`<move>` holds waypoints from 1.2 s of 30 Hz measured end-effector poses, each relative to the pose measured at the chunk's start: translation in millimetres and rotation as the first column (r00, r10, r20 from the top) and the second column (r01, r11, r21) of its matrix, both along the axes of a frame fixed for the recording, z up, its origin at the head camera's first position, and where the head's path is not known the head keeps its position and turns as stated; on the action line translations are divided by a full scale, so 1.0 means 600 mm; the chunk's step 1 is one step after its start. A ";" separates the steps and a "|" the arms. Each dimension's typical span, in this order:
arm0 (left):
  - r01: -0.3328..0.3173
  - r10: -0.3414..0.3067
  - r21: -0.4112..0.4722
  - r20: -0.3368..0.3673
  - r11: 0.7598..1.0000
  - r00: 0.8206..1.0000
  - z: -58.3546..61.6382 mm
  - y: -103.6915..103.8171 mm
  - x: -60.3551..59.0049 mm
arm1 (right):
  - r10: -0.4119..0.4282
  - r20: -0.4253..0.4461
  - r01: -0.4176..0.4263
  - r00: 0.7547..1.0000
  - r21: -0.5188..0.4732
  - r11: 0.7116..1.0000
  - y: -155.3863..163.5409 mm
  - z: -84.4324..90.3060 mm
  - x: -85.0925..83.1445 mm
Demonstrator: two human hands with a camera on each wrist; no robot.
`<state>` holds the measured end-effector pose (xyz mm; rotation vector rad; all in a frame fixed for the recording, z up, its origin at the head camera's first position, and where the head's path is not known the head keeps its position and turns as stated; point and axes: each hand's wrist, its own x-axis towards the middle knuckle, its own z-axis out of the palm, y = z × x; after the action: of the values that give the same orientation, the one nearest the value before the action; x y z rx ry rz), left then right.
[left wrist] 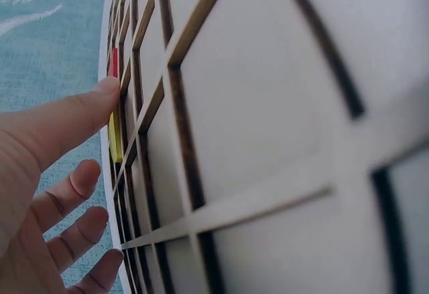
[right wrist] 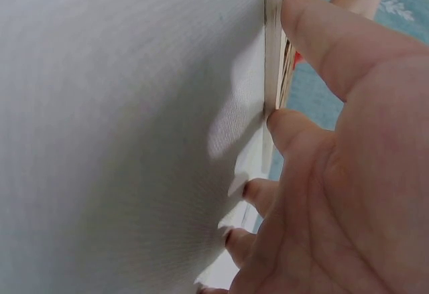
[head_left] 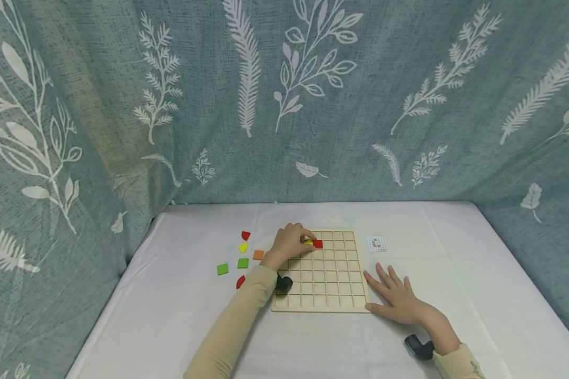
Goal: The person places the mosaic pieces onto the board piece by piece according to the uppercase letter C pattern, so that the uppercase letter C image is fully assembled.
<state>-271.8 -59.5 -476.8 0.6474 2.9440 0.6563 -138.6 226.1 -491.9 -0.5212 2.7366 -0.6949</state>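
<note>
Yellow is showing under your left hand (head_left: pixel 290 243): its fingertips are pressing a small yellow tile (head_left: pixel 308 241) into a cell in the far row of the wooden grid board (head_left: pixel 327 302), right against the red tile (head_left: pixel 318 243) already sitting in the next cell toward your other hand. You seem to be in the middle of seating this piece; the next move probably calls for pushing it down flush inside its frame before you lift your fingers — and for keeping the board from sliding.

Your right hand (head_left: pixel 398 299) is lying flat on the white tablecloth (head_left: pixel 479 295) with fingers spread and holding nothing, its thumb side touching the board's near corner. Beyond its fingertips a small pattern card (head_left: pixel 376 243) is lying on the cloth, too small to read. On the far side of your left hand, loose pieces are waiting: a red leaf-shaped one (head_left: pixel 245 235), a yellow one (head_left: pixel 243 247), an orange square (head_left: pixel 258 255), two green squares (head_left: pixel 243 263) (head_left: pixel 222 269) and another red piece (head_left: pixel 240 282).

The left wrist camera is showing what the head view hides — the index fingertip (left wrist: pixel 104 93) touching the yellow tile's edge (left wrist: pixel 115 140), which is standing proud of the lattice, not yet down, while the other fingers are curling loosely. The right wrist camera is confirming the thumb (right wrist: pixel 322 36) resting on the board's edge (right wrist: pixel 275 39).
</note>
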 end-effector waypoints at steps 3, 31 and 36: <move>-0.002 0.002 0.008 -0.016 1.000 1.000 0.000 0.001 0.002 | -0.004 -0.002 0.004 1.000 0.011 1.000 -0.001 -0.001 0.000; -0.067 0.081 0.143 -0.091 0.988 0.993 -0.003 -0.048 0.019 | -0.003 -0.011 0.003 1.000 0.002 1.000 -0.002 0.001 0.001; -0.103 0.118 0.140 -0.106 0.985 0.987 -0.003 -0.063 0.026 | 0.001 -0.008 -0.001 1.000 0.001 1.000 -0.001 0.001 0.000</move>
<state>-256.5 -97.3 -478.7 0.5518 3.0802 0.8621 -138.5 225.4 -491.4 -0.5260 2.7438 -0.6929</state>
